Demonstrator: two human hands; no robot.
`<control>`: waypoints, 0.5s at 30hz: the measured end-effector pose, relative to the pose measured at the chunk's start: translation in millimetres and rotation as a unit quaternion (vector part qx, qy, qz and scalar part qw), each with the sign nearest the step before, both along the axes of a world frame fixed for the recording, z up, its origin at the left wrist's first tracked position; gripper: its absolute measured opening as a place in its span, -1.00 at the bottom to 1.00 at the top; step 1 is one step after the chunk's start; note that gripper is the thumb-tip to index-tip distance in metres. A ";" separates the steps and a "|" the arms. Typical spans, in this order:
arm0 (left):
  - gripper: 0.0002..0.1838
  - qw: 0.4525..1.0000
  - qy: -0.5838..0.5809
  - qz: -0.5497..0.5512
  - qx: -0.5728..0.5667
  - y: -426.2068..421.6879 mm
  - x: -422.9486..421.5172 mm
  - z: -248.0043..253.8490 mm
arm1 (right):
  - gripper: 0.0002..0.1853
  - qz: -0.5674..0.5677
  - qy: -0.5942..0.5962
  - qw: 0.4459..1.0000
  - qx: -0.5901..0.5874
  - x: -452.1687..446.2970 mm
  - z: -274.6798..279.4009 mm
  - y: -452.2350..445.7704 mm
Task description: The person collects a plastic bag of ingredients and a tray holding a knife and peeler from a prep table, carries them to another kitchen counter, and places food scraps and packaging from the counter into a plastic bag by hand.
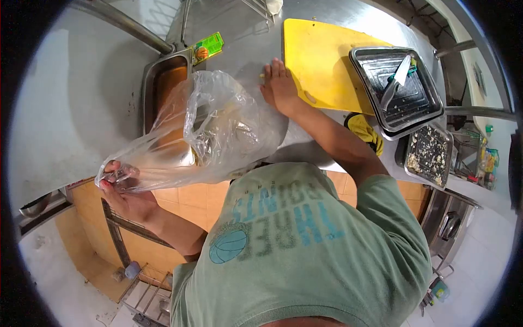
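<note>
My left hand [129, 197] pinches one end of a clear plastic bag [231, 122], its fingers closed on the film. The bag stretches right from there, crumpled and puffed out, partly over a metal basin [150, 101] with brownish contents. My right hand [280, 87] lies flat on the steel counter [239, 60], fingers extended, against the left edge of a yellow cutting board [321, 60]. A tiny yellowish scrap shows by its fingers. Whether the bag holds anything is unclear through the glare.
Stacked dark trays [370, 65] overlap the board's right side, with a knife [396, 82] in the top one. A yellow-and-black cloth item [364, 131] sits below the board. Another tray [427, 155] holds pale crumbs. A green packet [208, 48] lies beside the basin.
</note>
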State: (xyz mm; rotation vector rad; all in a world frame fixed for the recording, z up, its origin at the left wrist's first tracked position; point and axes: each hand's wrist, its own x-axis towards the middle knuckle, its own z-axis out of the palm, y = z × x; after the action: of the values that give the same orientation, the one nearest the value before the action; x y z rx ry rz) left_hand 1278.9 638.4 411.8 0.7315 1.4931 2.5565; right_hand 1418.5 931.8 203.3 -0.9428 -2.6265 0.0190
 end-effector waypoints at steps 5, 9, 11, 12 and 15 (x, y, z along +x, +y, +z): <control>-0.70 1.000 0.005 -0.022 0.003 3.5 1.0 -1.3 | -0.40 0.075 -0.199 0.977 -0.005 37.2 18.4 -39.0; -0.69 1.000 0.010 -0.023 -0.001 1.3 0.3 -3.3 | -0.50 0.155 -0.118 0.978 0.068 68.4 22.0 -60.8; -0.68 1.000 0.011 -0.013 -0.010 2.2 2.7 -2.4 | -0.54 0.169 -0.105 0.979 0.047 80.6 28.2 -70.1; -0.68 1.000 0.014 -0.017 -0.010 1.5 2.2 -3.8 | -0.55 0.177 -0.099 0.978 0.037 85.2 29.3 -71.7; -0.68 0.999 0.017 -0.027 -0.022 -2.7 -1.2 -7.5 | -0.58 0.188 -0.057 0.980 -0.018 98.5 17.8 -74.9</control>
State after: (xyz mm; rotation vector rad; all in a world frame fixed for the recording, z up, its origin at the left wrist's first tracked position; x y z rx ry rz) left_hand 1277.7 635.7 404.3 0.8022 1.5132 2.4763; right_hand 1517.0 856.9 221.0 -0.4556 -2.8804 0.1103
